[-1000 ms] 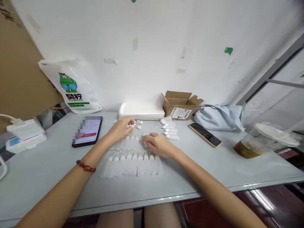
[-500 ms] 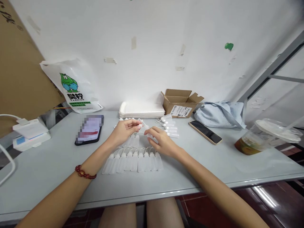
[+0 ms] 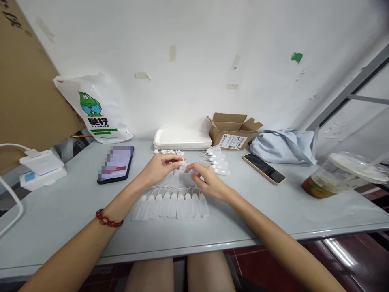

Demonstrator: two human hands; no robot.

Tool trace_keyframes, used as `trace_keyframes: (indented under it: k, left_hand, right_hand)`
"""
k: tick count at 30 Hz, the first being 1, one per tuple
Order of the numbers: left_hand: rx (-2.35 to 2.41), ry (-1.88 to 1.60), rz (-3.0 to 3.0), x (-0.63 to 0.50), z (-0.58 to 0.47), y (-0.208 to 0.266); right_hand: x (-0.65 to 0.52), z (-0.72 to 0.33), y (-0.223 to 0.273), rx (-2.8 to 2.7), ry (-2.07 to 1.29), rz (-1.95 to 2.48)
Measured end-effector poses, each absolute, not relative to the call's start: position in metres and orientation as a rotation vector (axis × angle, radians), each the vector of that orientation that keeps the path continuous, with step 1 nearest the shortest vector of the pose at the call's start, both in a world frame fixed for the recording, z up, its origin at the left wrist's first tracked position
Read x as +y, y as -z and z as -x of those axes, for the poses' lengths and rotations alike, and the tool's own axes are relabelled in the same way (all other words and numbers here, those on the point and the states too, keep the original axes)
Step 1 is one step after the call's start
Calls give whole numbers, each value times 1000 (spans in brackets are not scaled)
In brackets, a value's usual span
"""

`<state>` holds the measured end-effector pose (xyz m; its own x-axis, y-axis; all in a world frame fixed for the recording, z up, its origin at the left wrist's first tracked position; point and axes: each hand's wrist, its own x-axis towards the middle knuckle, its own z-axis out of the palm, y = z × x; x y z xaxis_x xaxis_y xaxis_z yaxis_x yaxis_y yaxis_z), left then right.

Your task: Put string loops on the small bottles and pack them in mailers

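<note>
Close together above the middle of the table, my two hands work on one small translucent plastic bottle (image 3: 183, 165). My left hand (image 3: 159, 168) pinches its white cap end between thumb and fingertips. The fingers of my right hand (image 3: 209, 181) are curled round the clear body, which they partly hide. Just below my hands lies a row of several like bottles (image 3: 172, 206), side by side, with white caps and thin white cord loops. Behind this row, more bottles (image 3: 170, 181) lie partly hidden by my left hand. Another group of capped bottles (image 3: 219, 164) lies to the right of my hands.
A stack of white envelopes (image 3: 182, 140) and an open cardboard box (image 3: 232, 132) stand against the wall. Phones lie left (image 3: 117, 164) and right (image 3: 263, 168). Also around are a blue cloth bag (image 3: 281, 147), a drink cup (image 3: 328, 178), a white plastic bag (image 3: 94, 109) and a charger (image 3: 42, 169).
My hands have come closer together, and the fingertips of my right hand now meet the bottle at my left hand. The row of bottles lies as before.
</note>
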<state>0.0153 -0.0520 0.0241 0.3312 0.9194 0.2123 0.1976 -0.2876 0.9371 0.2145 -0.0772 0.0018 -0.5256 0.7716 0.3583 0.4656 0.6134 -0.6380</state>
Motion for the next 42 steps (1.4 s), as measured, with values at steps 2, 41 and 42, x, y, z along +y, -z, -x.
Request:
trace_keyframes:
  k: [2, 41, 42]
  left_hand:
    - [1006, -1013, -1724, -52, -16, -25]
    - [1007, -886, -1827, -68, -27, -28]
    - [998, -900, -1847, -69, -27, -29]
  right_hand:
    - [-77, -215, -4, -2126, -744, 989]
    - [-73, -220, -12, -1628, -1473, 890]
    - [-73, -220, -11, -1600, -1501, 888]
